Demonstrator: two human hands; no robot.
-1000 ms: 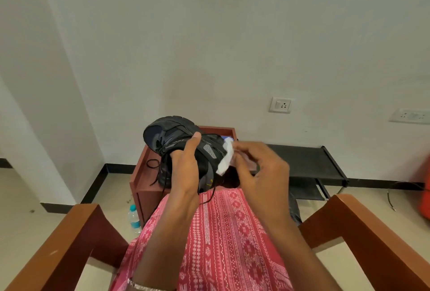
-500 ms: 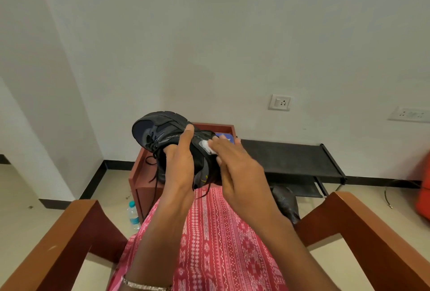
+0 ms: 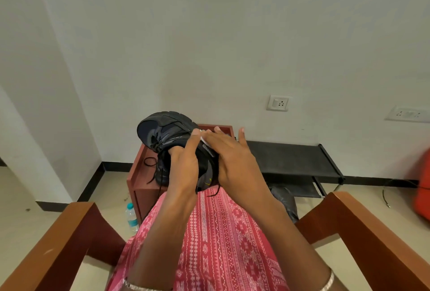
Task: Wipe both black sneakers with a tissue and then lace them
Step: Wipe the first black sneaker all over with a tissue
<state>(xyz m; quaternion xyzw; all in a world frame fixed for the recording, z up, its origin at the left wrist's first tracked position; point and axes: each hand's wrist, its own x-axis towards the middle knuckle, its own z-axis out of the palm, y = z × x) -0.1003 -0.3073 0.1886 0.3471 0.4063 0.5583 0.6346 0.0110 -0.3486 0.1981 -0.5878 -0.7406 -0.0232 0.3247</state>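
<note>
- Since a second ago, the right hand (image 3: 232, 158) has gone from pinching the tissue (image 3: 203, 139) off the shoe's side to lying flat over it. The held sneaker (image 3: 162, 131) has tipped slightly left.
- Left armrest (image 3: 58, 244) of the wooden chair slants along the lower left edge. Bare floor and a water bottle (image 3: 131, 217) lie beyond it.
- Above the lap, in front of a brown cabinet (image 3: 137, 174), the held sneaker sits toe up and to the left. A loose lace (image 3: 150, 162) dangles from it.
- Left hand (image 3: 183, 169) grips the held sneaker at its opening, with the thumb straight up the side and the fingers curled in, mostly hidden.
- Only a white sliver of tissue shows, between the left thumb tip and the right fingers, flat against the shoe's side.
- Right hand presses on the tissue with its fingers straight and spread.
- Second sneaker (image 3: 285, 200) lies on the floor beside the right knee, under a black rack (image 3: 290, 158) along the wall.
- Right armrest (image 3: 372, 232) closes off the lower right. Open air lies above both hands.
</note>
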